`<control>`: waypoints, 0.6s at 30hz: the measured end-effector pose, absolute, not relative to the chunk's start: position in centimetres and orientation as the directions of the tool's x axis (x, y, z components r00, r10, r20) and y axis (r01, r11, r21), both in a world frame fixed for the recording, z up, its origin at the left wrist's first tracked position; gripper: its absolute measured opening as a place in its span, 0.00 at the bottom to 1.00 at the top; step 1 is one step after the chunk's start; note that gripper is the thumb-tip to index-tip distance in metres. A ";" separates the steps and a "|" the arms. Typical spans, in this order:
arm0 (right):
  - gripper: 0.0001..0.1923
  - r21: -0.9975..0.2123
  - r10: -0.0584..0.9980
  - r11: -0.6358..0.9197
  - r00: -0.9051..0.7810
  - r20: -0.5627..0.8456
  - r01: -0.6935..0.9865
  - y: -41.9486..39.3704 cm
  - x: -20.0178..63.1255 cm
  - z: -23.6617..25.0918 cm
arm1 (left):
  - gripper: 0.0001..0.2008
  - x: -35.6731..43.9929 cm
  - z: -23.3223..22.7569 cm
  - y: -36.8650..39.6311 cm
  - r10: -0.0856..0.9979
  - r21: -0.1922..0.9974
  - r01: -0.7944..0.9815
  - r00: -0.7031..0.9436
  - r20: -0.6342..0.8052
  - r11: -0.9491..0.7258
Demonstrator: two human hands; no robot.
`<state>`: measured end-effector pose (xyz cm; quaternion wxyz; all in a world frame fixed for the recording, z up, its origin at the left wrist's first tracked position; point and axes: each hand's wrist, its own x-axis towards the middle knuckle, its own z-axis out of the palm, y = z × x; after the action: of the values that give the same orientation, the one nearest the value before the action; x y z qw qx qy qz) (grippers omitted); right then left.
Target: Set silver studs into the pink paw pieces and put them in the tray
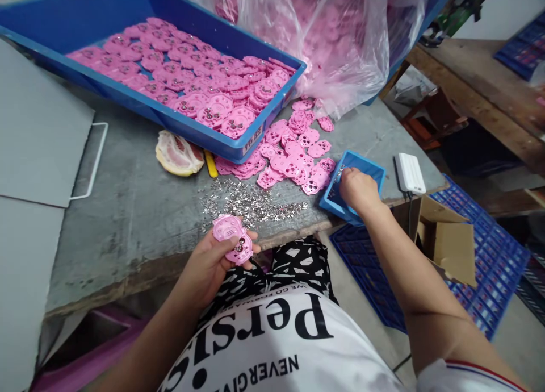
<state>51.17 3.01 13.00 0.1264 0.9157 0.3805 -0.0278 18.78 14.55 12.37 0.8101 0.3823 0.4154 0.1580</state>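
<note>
One pink plate (231, 230), lower centre, pinched by the left hand (213, 261), is best held level while the right hand (360, 188), grip indiscernible, reaches into the small blue bin (336, 209).

Fingertips of the right hand (356, 188) hidden in the small blue bin (336, 209)

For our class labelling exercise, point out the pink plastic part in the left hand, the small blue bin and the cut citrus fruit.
Pink plastic part (227, 227), head view: its upward face.
Small blue bin (339, 209), head view: its near wall.
Cut citrus fruit (177, 153), head view: its cut face.
</note>
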 end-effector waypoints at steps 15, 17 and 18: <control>0.17 0.147 0.674 -0.701 0.715 -0.185 0.698 2.6 52.8 12.2 | 0.22 17.0 11.1 14.3 0.603 0.745 -0.051 0.624 -0.496 0.665; 0.17 0.155 0.687 -0.675 0.691 -0.225 0.721 3.0 52.8 12.5 | 0.22 16.7 11.0 14.4 0.602 0.740 -0.063 0.630 -0.491 0.669; 0.17 0.152 0.693 -0.663 0.678 -0.246 0.733 2.8 52.9 12.9 | 0.22 16.5 10.9 14.4 0.605 0.739 -0.067 0.626 -0.492 0.670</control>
<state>52.87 2.82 12.85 0.1197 0.9081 0.3924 -0.0839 16.47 14.40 10.93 0.8301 0.3521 0.3822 0.2022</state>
